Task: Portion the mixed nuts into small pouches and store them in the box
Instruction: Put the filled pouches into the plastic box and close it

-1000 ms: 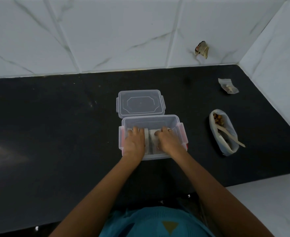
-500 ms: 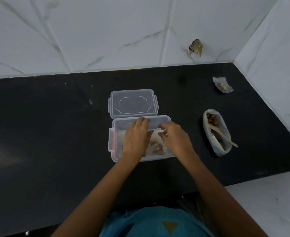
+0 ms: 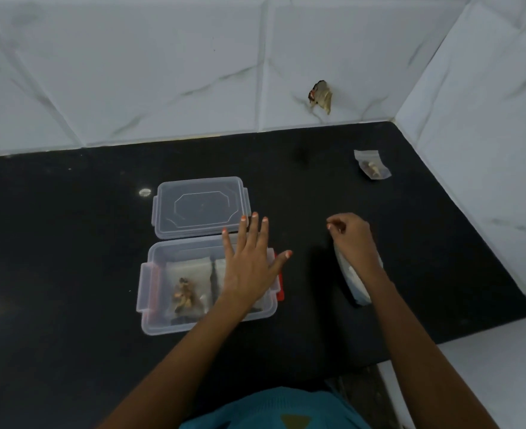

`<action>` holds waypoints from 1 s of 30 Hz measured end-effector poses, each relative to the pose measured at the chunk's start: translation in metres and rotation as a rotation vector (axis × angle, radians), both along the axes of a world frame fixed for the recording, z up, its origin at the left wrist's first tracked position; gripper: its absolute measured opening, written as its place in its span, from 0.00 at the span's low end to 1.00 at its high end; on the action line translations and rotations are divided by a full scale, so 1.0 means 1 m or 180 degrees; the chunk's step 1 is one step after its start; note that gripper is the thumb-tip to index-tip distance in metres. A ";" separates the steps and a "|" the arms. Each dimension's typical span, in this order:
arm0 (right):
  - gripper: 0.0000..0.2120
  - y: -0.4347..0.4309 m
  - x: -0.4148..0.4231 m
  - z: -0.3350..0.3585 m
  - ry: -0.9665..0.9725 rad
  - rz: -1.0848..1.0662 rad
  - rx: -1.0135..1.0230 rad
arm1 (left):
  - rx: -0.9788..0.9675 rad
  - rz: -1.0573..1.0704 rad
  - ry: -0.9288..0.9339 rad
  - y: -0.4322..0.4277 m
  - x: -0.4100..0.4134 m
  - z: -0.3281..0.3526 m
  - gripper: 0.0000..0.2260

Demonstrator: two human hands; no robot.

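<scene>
A clear plastic box (image 3: 150, 305) with red side clips stands on the black counter. Inside it lies a small pouch of nuts (image 3: 187, 292) at the left; a second pouch is mostly hidden under my left hand (image 3: 249, 264). That hand hovers over the box's right half with fingers spread and holds nothing. The box's clear lid (image 3: 199, 205) lies just behind the box. My right hand (image 3: 351, 236) is out to the right, above the large bag of mixed nuts (image 3: 357, 283), fingers loosely curled, empty. One filled pouch (image 3: 371, 164) lies at the far right.
White marble-look tiles form the back wall and the right side wall, with a chipped hole (image 3: 320, 96) in the back wall. The black counter (image 3: 54, 243) stretches far to the left. A white ledge (image 3: 487, 366) adjoins the counter at lower right.
Both hands have come up out of the box. My right hand has moved right, over the bag of nuts; my left has opened and spread above the box's right half.
</scene>
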State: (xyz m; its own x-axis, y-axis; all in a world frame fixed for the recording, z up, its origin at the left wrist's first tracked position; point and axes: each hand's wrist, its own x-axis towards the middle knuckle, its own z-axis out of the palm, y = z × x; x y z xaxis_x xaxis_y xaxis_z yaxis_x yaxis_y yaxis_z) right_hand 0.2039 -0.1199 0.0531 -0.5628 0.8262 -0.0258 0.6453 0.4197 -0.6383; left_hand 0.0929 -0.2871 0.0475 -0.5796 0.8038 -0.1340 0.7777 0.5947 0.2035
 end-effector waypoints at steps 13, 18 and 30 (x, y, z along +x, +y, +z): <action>0.14 0.185 -0.037 -0.031 0.0529 -0.1319 -0.0262 | 0.0429 0.0166 0.0416 0.006 0.001 -0.025 0.30; 0.22 0.231 -0.044 -0.041 0.0219 -0.1732 -0.0421 | 0.0581 0.0206 0.0306 0.005 0.002 -0.023 0.29; 0.23 0.254 -0.053 -0.052 0.0719 -0.1735 -0.1504 | 0.0644 0.0320 0.0135 0.007 0.005 -0.021 0.28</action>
